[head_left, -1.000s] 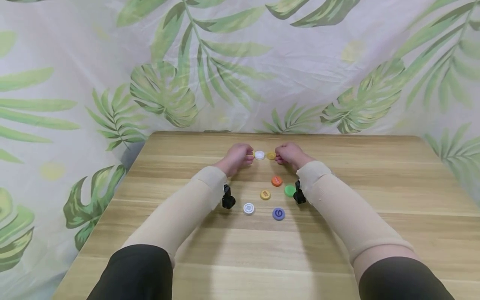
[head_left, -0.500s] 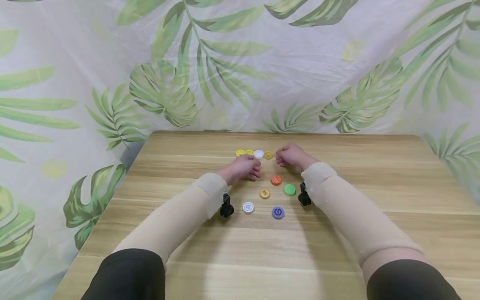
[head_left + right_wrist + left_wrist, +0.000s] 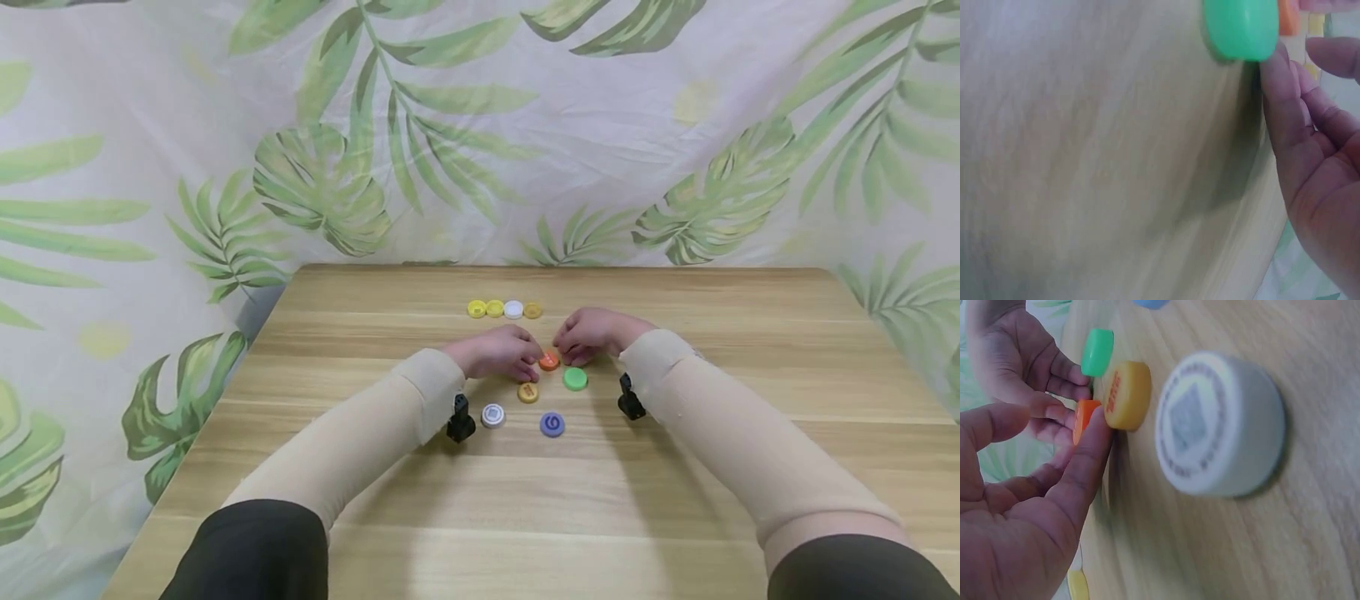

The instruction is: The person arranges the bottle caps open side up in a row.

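Observation:
In the head view an orange cap [image 3: 549,361] lies on the table between both hands. My left hand [image 3: 501,352] is at its left, fingers loosely bent; the left wrist view shows this hand [image 3: 1035,509] with thumb apart and a fingertip against or just beside the orange cap [image 3: 1084,419]. From the right, my right hand [image 3: 598,333] reaches to the cap; whether it touches it is unclear. In the right wrist view its fingers [image 3: 1282,94] extend beside the green cap [image 3: 1241,28], thumb apart. An amber cap [image 3: 528,392] lies just below the left fingertips.
Behind the hands, two yellow caps [image 3: 477,309], a white cap [image 3: 513,310] and a darker yellow cap [image 3: 532,310] form a row. Nearer lie a printed white cap [image 3: 492,416] and a blue cap [image 3: 552,424]. A leaf-patterned cloth [image 3: 450,133] hangs behind the table [image 3: 480,500].
Both hands have left the back row and come nearer, to either side of the orange cap. The darker yellow cap has shifted left against the white one, and the whole row is uncovered.

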Tool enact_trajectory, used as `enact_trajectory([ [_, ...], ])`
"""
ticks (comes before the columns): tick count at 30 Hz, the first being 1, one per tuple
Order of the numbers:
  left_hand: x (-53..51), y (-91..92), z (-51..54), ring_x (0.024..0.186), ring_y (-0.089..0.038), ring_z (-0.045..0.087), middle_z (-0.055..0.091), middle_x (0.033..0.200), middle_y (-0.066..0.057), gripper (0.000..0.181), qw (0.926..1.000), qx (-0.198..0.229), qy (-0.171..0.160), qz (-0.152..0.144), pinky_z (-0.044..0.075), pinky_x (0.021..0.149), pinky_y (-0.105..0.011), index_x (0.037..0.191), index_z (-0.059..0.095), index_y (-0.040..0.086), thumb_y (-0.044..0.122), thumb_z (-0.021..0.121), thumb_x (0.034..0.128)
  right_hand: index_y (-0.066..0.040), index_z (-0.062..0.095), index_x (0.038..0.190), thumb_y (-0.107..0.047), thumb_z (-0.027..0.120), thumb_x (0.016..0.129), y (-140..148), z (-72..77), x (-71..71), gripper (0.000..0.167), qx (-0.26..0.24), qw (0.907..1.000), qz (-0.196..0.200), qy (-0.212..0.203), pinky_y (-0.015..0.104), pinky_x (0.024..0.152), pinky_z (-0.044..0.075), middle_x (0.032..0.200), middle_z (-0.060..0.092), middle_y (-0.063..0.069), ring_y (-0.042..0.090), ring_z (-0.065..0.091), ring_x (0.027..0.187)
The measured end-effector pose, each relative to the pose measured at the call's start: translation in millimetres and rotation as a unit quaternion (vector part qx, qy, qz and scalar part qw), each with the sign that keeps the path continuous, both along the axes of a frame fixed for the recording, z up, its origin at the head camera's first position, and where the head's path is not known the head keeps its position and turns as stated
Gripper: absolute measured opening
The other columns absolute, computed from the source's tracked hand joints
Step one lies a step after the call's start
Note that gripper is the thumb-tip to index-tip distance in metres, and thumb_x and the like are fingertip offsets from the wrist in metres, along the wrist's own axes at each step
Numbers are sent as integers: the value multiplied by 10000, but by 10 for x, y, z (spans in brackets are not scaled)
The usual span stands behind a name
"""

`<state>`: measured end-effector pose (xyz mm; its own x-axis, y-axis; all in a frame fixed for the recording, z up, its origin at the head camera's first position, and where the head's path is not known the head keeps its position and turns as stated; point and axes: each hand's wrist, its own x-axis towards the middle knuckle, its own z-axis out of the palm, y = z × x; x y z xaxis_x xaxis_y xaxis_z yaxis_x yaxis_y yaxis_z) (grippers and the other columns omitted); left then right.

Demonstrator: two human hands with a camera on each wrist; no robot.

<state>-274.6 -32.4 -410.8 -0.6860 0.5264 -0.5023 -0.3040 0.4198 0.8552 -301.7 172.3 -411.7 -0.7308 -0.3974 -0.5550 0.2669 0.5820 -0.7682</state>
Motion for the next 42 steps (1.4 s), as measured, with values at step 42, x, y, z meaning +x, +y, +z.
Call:
enact_trajectory([
  [42, -382, 94, -59, 1028, -327, 629, 575, 1025, -143, 259, 9645, 1214, 496, 2293, 537, 1022, -431, 1262, 518, -114, 49, 477, 1066, 111, 551, 1285, 0, 527, 1051, -254, 25, -78, 260, -1042, 9740, -1562, 1270, 452, 1017, 536, 1203, 601, 223, 313, 638, 1060],
])
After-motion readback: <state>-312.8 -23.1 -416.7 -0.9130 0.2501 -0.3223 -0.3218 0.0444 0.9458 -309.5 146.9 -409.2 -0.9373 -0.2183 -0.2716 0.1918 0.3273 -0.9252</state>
